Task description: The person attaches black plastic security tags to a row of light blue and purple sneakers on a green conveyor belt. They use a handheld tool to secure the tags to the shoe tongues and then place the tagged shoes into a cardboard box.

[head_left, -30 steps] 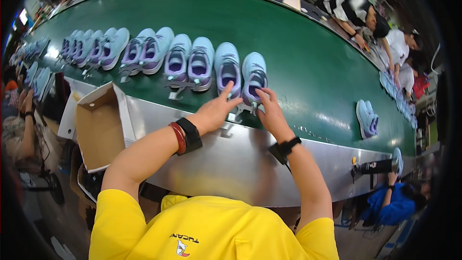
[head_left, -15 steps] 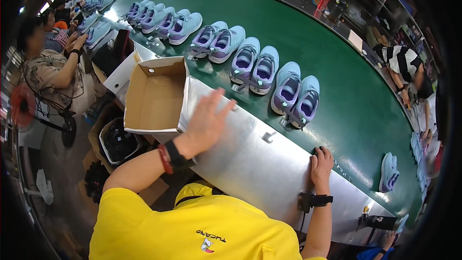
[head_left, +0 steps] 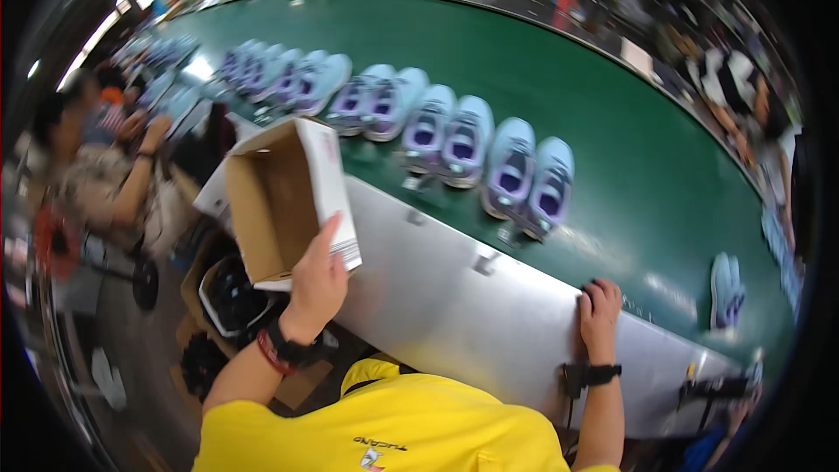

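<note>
Left hand (head_left: 317, 293) moved to box (head_left: 335, 188), fingers (head_left: 329, 243) against side, right hand (head_left: 600, 315) curled, both grips unclear, shoes (head_left: 468, 135) blurred

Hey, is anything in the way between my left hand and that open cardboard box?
Nothing visible: your left hand is right at the open box, fingers overlapping its white outer side near the lower corner, apparently touching it.

Cardboard box (head_left: 330, 183): white, smooth paper-like outside; matt bare brown board inside. Belt (head_left: 629, 201): green, smooth, semi-gloss. Ledge (head_left: 419, 288): bare metal, satin sheen. T-shirt (head_left: 419, 419): matt yellow cloth. Sneakers (head_left: 465, 135): finish blurred.
</note>
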{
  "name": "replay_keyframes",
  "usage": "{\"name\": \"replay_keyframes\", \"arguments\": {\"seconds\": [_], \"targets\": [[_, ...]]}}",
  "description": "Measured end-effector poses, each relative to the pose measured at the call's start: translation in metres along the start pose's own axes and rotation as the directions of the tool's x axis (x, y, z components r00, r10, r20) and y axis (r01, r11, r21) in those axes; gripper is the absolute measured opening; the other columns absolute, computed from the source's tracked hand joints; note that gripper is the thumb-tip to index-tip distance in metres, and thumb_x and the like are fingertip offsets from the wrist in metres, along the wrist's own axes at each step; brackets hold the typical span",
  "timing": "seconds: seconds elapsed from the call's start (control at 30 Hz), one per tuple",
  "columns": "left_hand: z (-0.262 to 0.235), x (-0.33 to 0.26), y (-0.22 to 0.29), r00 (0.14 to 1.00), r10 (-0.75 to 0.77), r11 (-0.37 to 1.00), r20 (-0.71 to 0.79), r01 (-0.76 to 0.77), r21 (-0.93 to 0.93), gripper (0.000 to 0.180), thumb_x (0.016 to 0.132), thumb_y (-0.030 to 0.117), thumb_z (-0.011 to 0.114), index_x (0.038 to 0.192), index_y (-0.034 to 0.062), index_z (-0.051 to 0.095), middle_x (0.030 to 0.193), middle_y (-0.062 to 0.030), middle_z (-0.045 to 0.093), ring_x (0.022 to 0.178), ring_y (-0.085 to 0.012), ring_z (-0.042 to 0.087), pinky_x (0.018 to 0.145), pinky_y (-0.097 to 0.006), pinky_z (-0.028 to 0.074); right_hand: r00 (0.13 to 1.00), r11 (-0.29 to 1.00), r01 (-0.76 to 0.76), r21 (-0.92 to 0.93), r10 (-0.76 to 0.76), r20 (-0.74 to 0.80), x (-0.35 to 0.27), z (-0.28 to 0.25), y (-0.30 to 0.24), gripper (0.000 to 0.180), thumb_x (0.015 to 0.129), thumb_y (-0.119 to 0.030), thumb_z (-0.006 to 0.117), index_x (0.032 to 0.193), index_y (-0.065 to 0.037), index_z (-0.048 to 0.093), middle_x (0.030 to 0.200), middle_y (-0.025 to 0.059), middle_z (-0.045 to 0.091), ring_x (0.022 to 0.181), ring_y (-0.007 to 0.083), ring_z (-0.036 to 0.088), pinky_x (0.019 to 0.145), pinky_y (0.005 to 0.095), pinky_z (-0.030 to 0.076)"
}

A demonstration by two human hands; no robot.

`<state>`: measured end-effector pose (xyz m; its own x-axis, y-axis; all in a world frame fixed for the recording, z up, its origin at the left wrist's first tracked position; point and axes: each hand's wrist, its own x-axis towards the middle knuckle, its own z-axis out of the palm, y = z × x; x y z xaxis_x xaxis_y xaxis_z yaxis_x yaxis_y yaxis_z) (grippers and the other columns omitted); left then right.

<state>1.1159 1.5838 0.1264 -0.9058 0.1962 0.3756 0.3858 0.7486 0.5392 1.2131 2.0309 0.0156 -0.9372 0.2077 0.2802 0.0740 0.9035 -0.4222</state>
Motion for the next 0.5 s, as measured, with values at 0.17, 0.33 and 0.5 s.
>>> {"name": "replay_keyframes", "arguments": {"seconds": [0.17, 0.33, 0.5], "targets": [[0.032, -0.013, 0.018, 0.974, 0.151, 0.988, -0.17, -0.146, 0.041, 0.05, 0.089, -0.003, 0.047, 0.137, -0.0084, 0.032, 0.136, -0.0259, 0.041, 0.123, -0.0381, 0.045, 0.105, -0.041, 0.034, 0.992, 0.993, -0.098, -0.063, 0.093, -0.087, -0.005, 0.01, 0.007, 0.024, 0.077, -0.014, 0.062, 0.099, -0.005, 0.063, 0.113, 0.0147, 0.057, 0.115, 0.0378, 0.046, 0.099, 0.0473, 0.035], [0.092, 0.001, 0.011, 0.883, 0.338, 0.904, -0.326, -0.401, -0.149, 0.05, 0.089, -0.002, 0.049, 0.135, -0.0081, 0.03, 0.134, -0.0264, 0.039, 0.117, -0.0369, 0.049, 0.099, -0.045, 0.039, 0.974, 0.976, -0.187, -0.11, 0.17, -0.149, -0.025, 0.017, 0.025, 0.038, 0.081, -0.02, 0.064, 0.115, -0.006, 0.056, 0.125, 0.0167, 0.049, 0.122, 0.0372, 0.042, 0.101, 0.0466, 0.033], [0.124, 0.056, -0.01, 0.743, 0.649, 0.755, 0.165, -0.655, -0.018, 0.042, 0.092, 0.017, 0.055, 0.128, 0.0025, 0.043, 0.113, -0.0199, 0.055, 0.1, -0.0347, 0.055, 0.089, -0.043, 0.043, 0.949, 0.942, -0.287, -0.173, 0.254, -0.187, -0.044, 0.018, 0.028, 0.039, 0.082, -0.019, 0.063, 0.119, -0.007, 0.055, 0.13, 0.015, 0.047, 0.125, 0.0337, 0.04, 0.102, 0.0439, 0.032]]}}
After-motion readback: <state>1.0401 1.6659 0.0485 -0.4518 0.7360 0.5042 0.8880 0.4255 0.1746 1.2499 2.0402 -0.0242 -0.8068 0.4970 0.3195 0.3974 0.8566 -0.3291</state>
